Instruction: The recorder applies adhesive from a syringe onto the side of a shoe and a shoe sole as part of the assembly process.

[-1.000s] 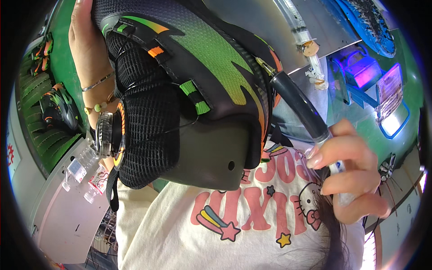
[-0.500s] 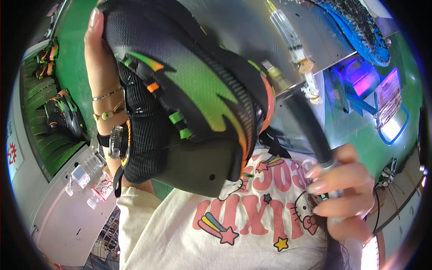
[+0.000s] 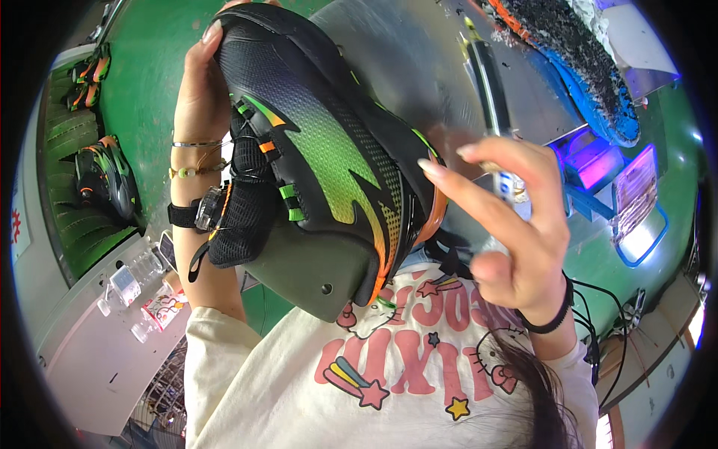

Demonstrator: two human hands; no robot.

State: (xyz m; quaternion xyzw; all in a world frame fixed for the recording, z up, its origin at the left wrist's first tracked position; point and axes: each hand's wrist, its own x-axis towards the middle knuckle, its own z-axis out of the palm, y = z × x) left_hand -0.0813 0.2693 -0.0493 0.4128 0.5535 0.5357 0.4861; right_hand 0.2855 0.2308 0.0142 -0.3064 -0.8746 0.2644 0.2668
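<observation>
A black mesh sports shoe [image 3: 329, 150] with a green lightning-shaped panel and orange edging is tilted in front of me. Wrapped round its toe are the fingers of my left hand [image 3: 202, 63]. An olive-grey shoe last [image 3: 299, 266] with a round hole sticks out of the shoe opening. My right hand [image 3: 523, 217] hovers by the heel, its fingers spread and holding nothing I can see. Beyond those fingers, a black stick-like tool [image 3: 490, 86] lies on the metal table [image 3: 404, 67] beside a yellow-green tip [image 3: 470, 30]; the fingers hide part of it.
A blue pad [image 3: 598, 105] with dark, crusted residue lies at the table's far right. Past it stands a blue metal frame [image 3: 636, 194] under violet light. On the left are more shoes [image 3: 108, 179] on a green ribbed conveyor [image 3: 63, 165], and a plastic bottle [image 3: 127, 284] on a pale surface.
The black tool has left my right hand and lies farther away on the table. That hand has moved up and left toward the heel, fingers opened. The shoe has shifted slightly to the right.
</observation>
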